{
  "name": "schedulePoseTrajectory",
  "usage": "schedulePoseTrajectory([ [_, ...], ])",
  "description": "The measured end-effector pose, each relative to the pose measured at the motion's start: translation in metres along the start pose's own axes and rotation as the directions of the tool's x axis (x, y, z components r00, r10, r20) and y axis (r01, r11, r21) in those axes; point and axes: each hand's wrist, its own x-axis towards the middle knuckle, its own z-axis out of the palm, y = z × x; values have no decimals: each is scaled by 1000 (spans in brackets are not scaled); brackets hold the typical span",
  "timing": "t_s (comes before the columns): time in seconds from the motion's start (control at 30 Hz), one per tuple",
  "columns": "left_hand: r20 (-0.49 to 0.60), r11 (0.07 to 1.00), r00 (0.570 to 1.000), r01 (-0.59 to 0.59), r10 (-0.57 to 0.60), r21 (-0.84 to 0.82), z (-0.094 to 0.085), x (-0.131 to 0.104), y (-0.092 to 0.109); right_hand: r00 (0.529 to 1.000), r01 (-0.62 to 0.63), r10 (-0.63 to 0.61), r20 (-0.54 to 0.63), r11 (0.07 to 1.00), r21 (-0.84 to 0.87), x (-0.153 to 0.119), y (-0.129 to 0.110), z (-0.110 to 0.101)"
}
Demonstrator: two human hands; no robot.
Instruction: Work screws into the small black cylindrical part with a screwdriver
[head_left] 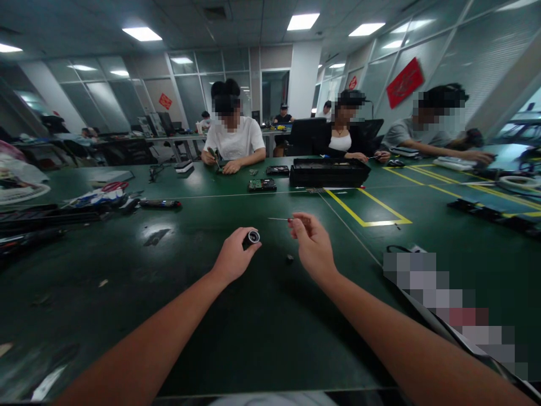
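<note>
Left hand [232, 256] wraps a dark cylinder [252, 238], ringed open end showing, above the worktop [236, 338], well in from the near edge. Right hand [315, 248] pinches a thin-shafted tool [279, 219], shaft pointing left, apart from the cylinder, so no tool contact. Small dark piece [289, 259] lies loose between the hands, nearer the right, also in from the near edge. Can't tell if it belongs to the cylinder, or how much work is done or left.
</note>
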Motion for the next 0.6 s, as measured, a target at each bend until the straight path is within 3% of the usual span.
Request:
schedulePoseTrajectory([
  [0.2,101,985,992,86,-71,-151,-3,-4,20,999,32,-34,-38,998,-48,1,0,-1],
  [0.33,188,990,979,105,-85,-99,0,-4,38,999,30,-34,-41,996,-80,1,-3,-1],
  [0.6,385,992,921,-94,56,80,25,7,56,999,39,-40,-18,997,-63,1,1,-1],
])
